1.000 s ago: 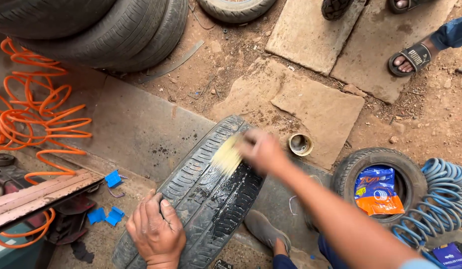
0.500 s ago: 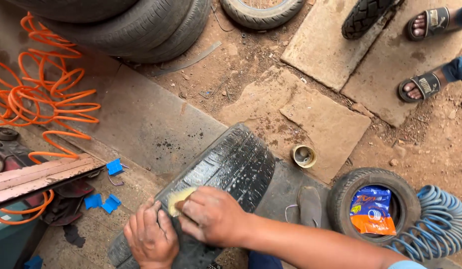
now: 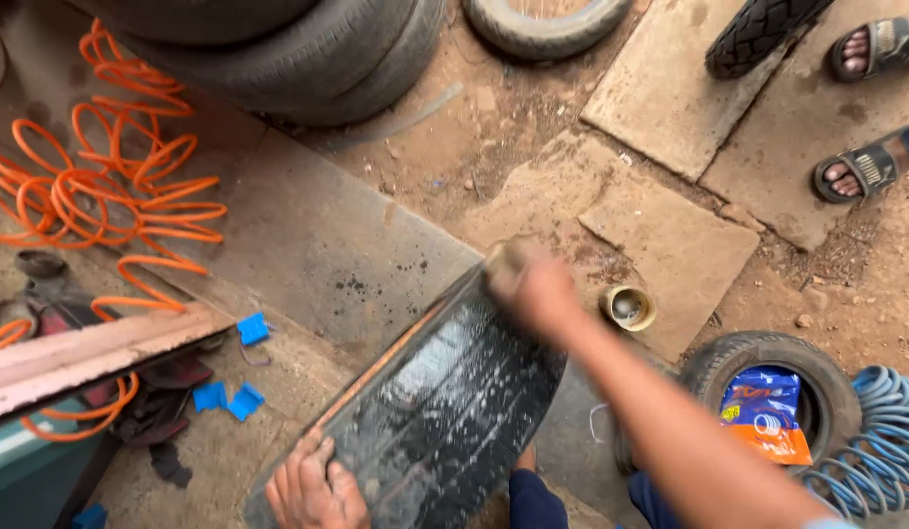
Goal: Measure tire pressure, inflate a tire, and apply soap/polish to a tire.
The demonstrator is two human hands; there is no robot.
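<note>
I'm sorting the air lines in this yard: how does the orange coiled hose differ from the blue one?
The orange coiled hose lies on the left, stretched out in loose, tangled loops over the concrete slab. The blue coiled hose lies at the right edge, its coils packed close in a neat bundle beside a small tyre. The orange one spreads over far more ground. Both are spiral hoses lying on the ground, and neither hand touches them.
</note>
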